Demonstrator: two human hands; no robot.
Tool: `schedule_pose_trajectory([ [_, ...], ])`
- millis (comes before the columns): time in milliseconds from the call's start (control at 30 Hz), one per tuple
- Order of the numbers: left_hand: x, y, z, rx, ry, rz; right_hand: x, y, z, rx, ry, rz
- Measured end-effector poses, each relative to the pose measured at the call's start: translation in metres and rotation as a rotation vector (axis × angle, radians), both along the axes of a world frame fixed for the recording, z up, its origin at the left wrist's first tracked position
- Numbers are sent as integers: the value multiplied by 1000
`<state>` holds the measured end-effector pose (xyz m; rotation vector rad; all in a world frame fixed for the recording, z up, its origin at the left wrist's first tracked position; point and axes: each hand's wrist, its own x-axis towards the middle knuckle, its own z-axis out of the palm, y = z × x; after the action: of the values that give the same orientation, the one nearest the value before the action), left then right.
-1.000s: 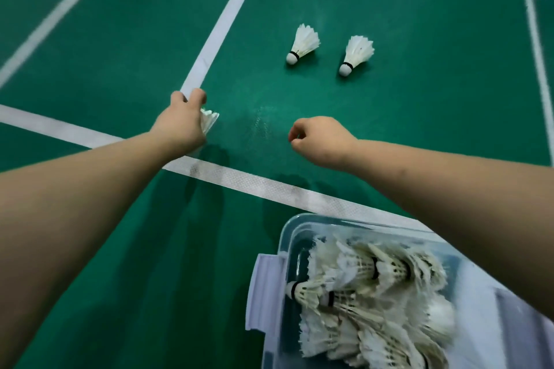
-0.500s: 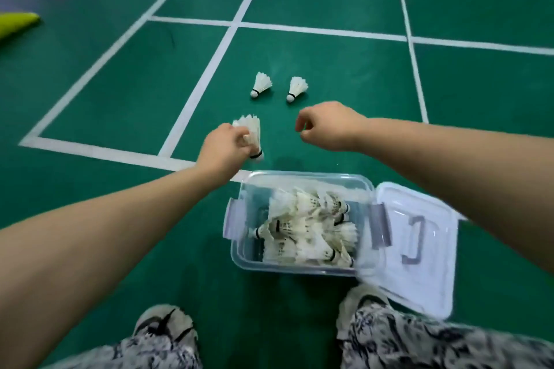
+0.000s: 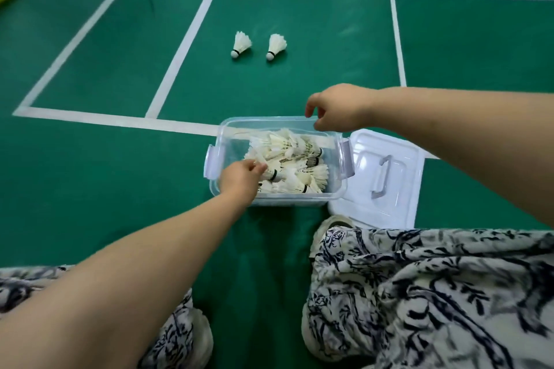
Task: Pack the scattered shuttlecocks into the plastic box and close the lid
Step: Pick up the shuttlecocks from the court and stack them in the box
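Pinching a shuttlecock (image 3: pixel 274 175) by its feathers, the left hand (image 3: pixel 241 178) is down inside the box (image 3: pixel 263 122), laying it on the pile (image 3: pixel 295 145), cork pointing right. The right hand (image 3: pixel 338 108) hangs loosely curled over the box's far right corner, nothing in it. Two loose shuttlecocks (image 3: pixel 239 44) lie on the court (image 3: pixel 90 159) past the box, corks pointing back at it, nearer the right hand. Half a second ago the left hand carried that shuttlecock beyond the far rim.
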<state>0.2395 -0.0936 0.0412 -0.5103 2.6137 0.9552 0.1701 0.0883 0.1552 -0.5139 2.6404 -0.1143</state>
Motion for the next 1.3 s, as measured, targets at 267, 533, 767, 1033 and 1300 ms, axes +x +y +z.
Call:
schedule_pose_trajectory([
  [267, -9, 10, -18, -9, -88, 30, -15, 3, -5, -9, 17, -5],
  [533, -27, 14, -24, -131, -260, -125, -23, -6, -17, 22, 0, 40],
  [767, -39, 19, -27, -142, -421, -228, -30, 5, -20, 28, -28, 8],
  [1033, -43, 16, -31, -136, -514, -307, -35, 16, -21, 69, -46, -8],
  [1300, -49, 12, -2, -358, -583, -524, -50, 17, -21, 189, -80, 35],
])
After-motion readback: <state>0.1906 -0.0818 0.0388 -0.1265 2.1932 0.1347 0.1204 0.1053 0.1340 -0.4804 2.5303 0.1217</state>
